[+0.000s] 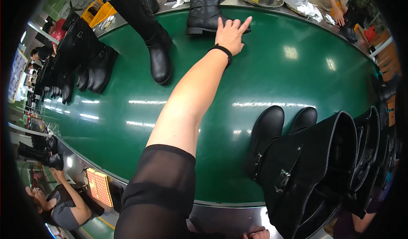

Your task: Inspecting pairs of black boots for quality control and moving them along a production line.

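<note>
My left hand [231, 35] reaches far across the green conveyor belt [272, 69], palm down with the fingers spread. Its fingertips lie on the foot of an upright black quilted boot [204, 7] at the belt's far edge. A black band circles that wrist, and a sheer black sleeve covers the upper arm. Only the fingertips of my right hand [256, 233] show at the bottom edge, by the belt's metal rim; its grip is hidden.
A pair of black buckled boots [297, 166] lies at the near right, with more stacked behind. Another tall black boot [157, 48] stands mid-left, and several lie at the left [89, 62]. A person [335, 5] handles a boot at the far right; another person [63, 207] sits lower left.
</note>
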`<control>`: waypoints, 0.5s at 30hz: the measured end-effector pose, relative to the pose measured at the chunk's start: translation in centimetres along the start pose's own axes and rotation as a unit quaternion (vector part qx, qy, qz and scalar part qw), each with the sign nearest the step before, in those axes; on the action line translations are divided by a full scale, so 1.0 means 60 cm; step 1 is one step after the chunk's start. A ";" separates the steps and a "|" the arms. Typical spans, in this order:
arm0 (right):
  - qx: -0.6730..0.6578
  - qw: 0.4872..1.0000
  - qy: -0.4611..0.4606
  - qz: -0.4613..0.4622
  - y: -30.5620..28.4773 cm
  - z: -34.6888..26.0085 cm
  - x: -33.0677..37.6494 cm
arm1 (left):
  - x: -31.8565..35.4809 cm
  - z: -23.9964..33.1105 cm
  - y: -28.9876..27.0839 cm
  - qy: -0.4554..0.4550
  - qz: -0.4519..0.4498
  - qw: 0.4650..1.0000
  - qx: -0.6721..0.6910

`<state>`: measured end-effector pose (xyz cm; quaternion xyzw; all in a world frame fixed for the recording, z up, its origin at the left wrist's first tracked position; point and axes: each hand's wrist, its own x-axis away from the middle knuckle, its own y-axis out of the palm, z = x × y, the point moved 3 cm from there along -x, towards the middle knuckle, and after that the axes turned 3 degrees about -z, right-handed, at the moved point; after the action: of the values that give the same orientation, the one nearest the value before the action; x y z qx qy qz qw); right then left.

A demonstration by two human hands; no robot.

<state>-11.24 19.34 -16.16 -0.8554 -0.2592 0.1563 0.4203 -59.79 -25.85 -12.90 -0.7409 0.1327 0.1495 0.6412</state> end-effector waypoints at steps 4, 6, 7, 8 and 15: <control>0.000 0.999 -0.034 -0.008 0.015 0.007 0.007 | 0.013 -0.008 -0.003 0.026 -0.032 0.999 -0.018; 0.004 0.999 -0.051 -0.007 0.014 0.008 0.004 | 0.020 0.000 0.004 0.098 0.042 0.992 -0.067; 0.004 0.998 -0.061 -0.007 0.015 0.007 0.002 | 0.028 -0.002 0.020 0.117 0.078 0.987 -0.079; -0.002 0.997 -0.078 -0.007 0.017 0.005 -0.003 | 0.037 -0.030 0.054 0.099 0.047 0.992 -0.057; 0.032 0.994 -0.101 -0.003 -0.001 0.006 0.004 | 0.048 0.032 0.016 0.027 -0.069 0.983 -0.169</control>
<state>-11.24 19.75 -16.33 -0.8207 -0.2980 0.2490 0.4192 -57.62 -24.12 -15.17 -0.8497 0.0713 0.1049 0.5118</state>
